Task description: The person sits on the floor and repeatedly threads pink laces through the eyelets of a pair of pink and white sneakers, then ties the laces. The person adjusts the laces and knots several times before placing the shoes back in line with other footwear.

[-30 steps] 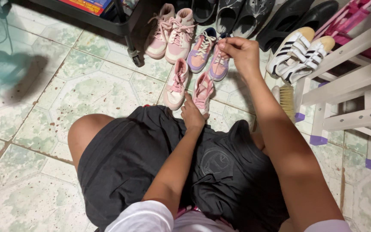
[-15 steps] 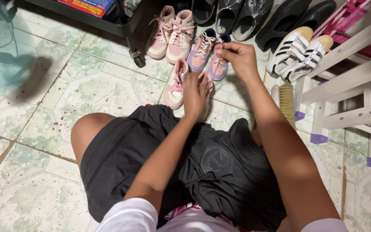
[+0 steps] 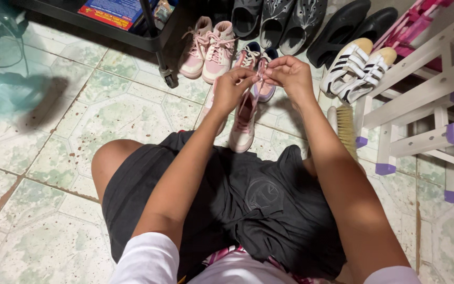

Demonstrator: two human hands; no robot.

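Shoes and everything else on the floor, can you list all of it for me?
Pink sneakers: two, pink, far by the cart.
Purple sneakers: two, purple-pink, behind the hands.
Small pink shoes: two, below the hands.
Laces: pale, pinched by both hands.
Dark slip-ons: several, top row.
Striped sneakers: two, white and black, right.
Brush: one, tan, beside white rack.
Black cart: top left.
Left hand, right hand: together at the laces.
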